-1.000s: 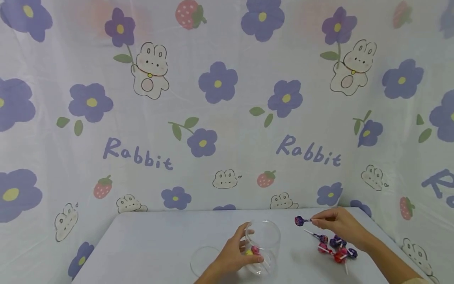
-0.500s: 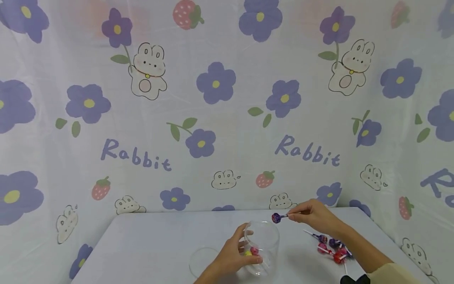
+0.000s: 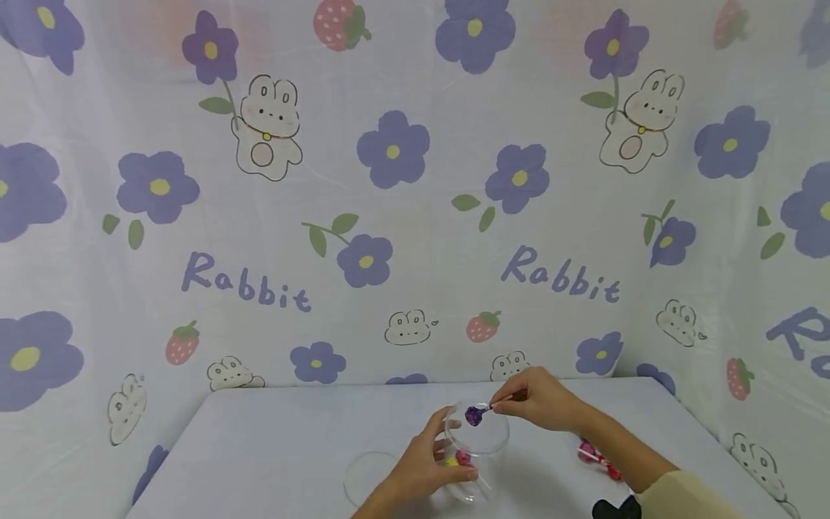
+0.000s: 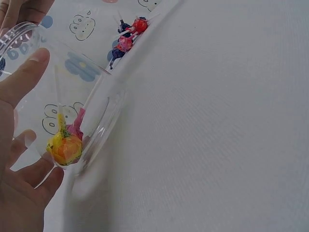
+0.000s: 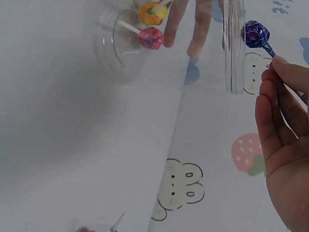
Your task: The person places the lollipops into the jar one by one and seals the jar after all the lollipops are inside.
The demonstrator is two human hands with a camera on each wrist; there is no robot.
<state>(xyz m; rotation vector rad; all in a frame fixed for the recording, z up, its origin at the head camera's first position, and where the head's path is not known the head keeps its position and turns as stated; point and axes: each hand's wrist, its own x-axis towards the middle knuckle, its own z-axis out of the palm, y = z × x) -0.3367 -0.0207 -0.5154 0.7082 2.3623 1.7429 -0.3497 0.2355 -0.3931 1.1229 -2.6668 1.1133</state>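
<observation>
My left hand [image 3: 421,465] grips a clear plastic jar [image 3: 491,461] around its side, with the thumb in front. The jar stands open at the top and leans a little. Inside, near its base, lie a yellow-orange lollipop [image 4: 65,148] and a pink lollipop [image 5: 151,38]. My right hand [image 3: 541,400] pinches the stick of a purple-wrapped lollipop [image 5: 255,34] between thumb and fingertips. Its candy end points left, right at the jar's rim, and overlaps the opening in the head view.
Several red, pink and purple lollipops [image 4: 125,42] lie in a pile to the right, partly behind my right forearm in the head view. A clear round lid [image 3: 369,476] lies on the white table [image 3: 279,440] left of the jar. A patterned curtain [image 3: 415,216] rises behind.
My right hand has carried the purple lollipop leftward, from above the pile to the jar's mouth. The left hand still holds the jar in about the same place.
</observation>
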